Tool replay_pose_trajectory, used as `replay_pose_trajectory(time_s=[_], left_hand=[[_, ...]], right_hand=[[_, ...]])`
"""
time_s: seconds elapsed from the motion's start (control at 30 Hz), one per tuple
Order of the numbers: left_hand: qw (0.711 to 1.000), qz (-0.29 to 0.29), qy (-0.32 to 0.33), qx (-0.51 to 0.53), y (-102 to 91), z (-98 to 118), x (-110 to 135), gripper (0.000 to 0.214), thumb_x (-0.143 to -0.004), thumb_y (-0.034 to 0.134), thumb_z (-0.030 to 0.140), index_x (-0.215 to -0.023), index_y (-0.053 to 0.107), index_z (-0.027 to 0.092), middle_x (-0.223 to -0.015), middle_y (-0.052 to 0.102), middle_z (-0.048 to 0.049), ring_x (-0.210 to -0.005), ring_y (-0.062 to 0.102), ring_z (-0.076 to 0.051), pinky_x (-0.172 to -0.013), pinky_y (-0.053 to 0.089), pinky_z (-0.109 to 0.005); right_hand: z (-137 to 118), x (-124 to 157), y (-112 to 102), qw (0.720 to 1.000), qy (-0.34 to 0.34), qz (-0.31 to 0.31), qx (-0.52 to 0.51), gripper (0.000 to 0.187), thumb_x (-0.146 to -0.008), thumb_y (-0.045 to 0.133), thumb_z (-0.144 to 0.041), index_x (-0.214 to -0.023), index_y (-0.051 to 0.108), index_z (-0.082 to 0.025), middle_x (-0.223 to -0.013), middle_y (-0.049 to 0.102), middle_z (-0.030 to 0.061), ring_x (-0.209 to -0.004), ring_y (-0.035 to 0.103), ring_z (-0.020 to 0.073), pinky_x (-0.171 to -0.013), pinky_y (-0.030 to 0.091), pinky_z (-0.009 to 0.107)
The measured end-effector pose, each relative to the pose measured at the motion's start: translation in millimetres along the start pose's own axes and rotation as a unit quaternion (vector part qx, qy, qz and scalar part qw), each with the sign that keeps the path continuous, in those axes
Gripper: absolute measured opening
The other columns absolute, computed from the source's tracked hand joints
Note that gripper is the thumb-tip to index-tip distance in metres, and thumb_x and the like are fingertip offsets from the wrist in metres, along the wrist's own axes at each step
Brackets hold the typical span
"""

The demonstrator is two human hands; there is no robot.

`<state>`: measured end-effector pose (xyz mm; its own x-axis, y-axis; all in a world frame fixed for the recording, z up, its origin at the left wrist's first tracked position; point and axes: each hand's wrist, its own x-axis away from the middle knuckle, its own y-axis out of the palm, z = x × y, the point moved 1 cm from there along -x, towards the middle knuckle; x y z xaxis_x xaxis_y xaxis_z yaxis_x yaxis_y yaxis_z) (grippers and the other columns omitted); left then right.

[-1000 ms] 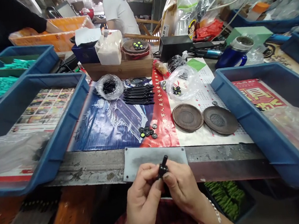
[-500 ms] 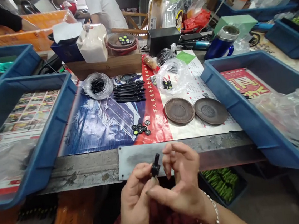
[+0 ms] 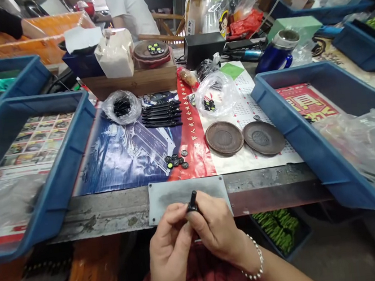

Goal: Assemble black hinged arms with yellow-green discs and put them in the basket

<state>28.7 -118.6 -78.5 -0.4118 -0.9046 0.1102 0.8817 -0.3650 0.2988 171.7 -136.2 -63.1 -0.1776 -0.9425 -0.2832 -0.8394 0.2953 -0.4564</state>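
A small black plastic part with a short stem (image 3: 193,201) points upward between my two hands, just in front of the table edge. My left hand (image 3: 171,244) pinches it from the left with thumb and fingertips. From the other side, my right hand (image 3: 219,227) presses its thumb and curled fingers against the same part. The part's lower end is hidden by the fingers. Behind it lies a grey metal plate (image 3: 167,197) on the table edge. Several round black discs (image 3: 176,160), one with a yellow-green face, lie beyond the plate.
Blue trays stand left (image 3: 80,125) and right (image 3: 271,104). A row of long black pieces (image 3: 161,116) lies near a bag of black parts (image 3: 122,107). Two brown dishes (image 3: 224,138) sit right of centre. Another person's arm (image 3: 31,29) reaches into an orange crate at back left.
My right hand has come in from an open, spread pose and closed on the black part. My left hand keeps its pinch with little movement.
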Motion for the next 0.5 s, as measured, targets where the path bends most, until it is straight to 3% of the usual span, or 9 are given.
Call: replay_pose_trajectory(time_s=[0.07,0.13,0.27,0.33,0.4,0.47,0.5], left_hand=[[1.0,-0.002,-0.013,0.0,0.1,-0.8,0.2,0.026,-0.094,0.062,0.019,-0.115,0.071,0.033,-0.117,0.064,-0.001,-0.106,0.066,-0.012,-0.092,0.053,-0.015],[1.0,-0.005,-0.019,0.007,-0.3,-0.8,0.2,0.027,-0.094,0.062,0.019,-0.116,0.071,0.033,-0.116,0.064,-0.0012,-0.102,0.066,-0.012,-0.088,0.054,-0.014],[1.0,-0.01,-0.006,-0.006,-1.2,-0.5,-0.3,0.025,-0.094,0.064,0.02,-0.114,0.072,0.033,-0.119,0.064,-0.0014,-0.109,0.063,-0.012,-0.093,0.051,-0.014],[1.0,-0.008,-0.014,-0.012,-1.2,-1.5,-1.0,0.022,-0.094,0.063,0.022,-0.112,0.072,0.032,-0.115,0.064,-0.0013,-0.107,0.063,-0.012,-0.092,0.051,-0.014],[0.999,-0.003,-0.031,-0.009,-1.5,-2.1,-2.2,0.02,-0.094,0.064,0.023,-0.111,0.072,0.031,-0.109,0.064,-0.0011,-0.099,0.062,-0.011,-0.087,0.052,-0.014],[0.999,0.006,-0.037,0.001,-2.4,-0.4,-4.4,0.021,-0.093,0.065,0.023,-0.111,0.071,0.031,-0.107,0.063,-0.0008,-0.089,0.062,-0.009,-0.077,0.052,-0.012],[0.999,0.014,-0.032,0.008,-3.0,1.5,-5.7,0.022,-0.093,0.065,0.023,-0.112,0.071,0.031,-0.107,0.063,-0.0007,-0.084,0.062,-0.008,-0.073,0.052,-0.012]], right_hand=[[0.3,-0.9,0.4,0.994,0.065,-0.062,-0.069,0.054,-0.109,0.023,-0.043,-0.067,0.046,-0.018,-0.06,0.048,-0.0003,-0.055,0.044,0.0118,-0.054,0.031,0.025],[0.5,-1.0,0.0,0.988,0.076,-0.086,-0.104,0.054,-0.109,0.025,-0.044,-0.065,0.045,-0.018,-0.06,0.047,-0.001,-0.055,0.043,0.0109,-0.054,0.031,0.024],[-2.5,2.2,0.1,0.999,0.0,0.01,0.038,0.049,-0.104,0.034,-0.052,-0.075,0.051,-0.017,-0.07,0.052,0.004,-0.063,0.047,0.0151,-0.058,0.032,0.028],[-1.9,3.2,2.4,0.998,0.054,-0.028,0.017,0.049,-0.106,0.03,-0.048,-0.074,0.051,-0.017,-0.066,0.053,0.0032,-0.059,0.048,0.0146,-0.056,0.031,0.028],[0.7,2.0,3.9,0.983,0.121,-0.111,-0.079,0.05,-0.107,0.029,-0.048,-0.074,0.051,-0.018,-0.065,0.056,0.0017,-0.058,0.051,0.0132,-0.056,0.033,0.026],[2.8,-1.5,1.1,0.972,0.114,-0.15,-0.143,0.052,-0.106,0.03,-0.052,-0.073,0.052,-0.018,-0.067,0.057,0.0011,-0.061,0.053,0.013,-0.058,0.036,0.026],[2.9,-3.7,-2.7,0.976,0.091,-0.134,-0.146,0.053,-0.106,0.03,-0.054,-0.076,0.053,-0.018,-0.069,0.058,0.0014,-0.064,0.054,0.0136,-0.06,0.038,0.026]])
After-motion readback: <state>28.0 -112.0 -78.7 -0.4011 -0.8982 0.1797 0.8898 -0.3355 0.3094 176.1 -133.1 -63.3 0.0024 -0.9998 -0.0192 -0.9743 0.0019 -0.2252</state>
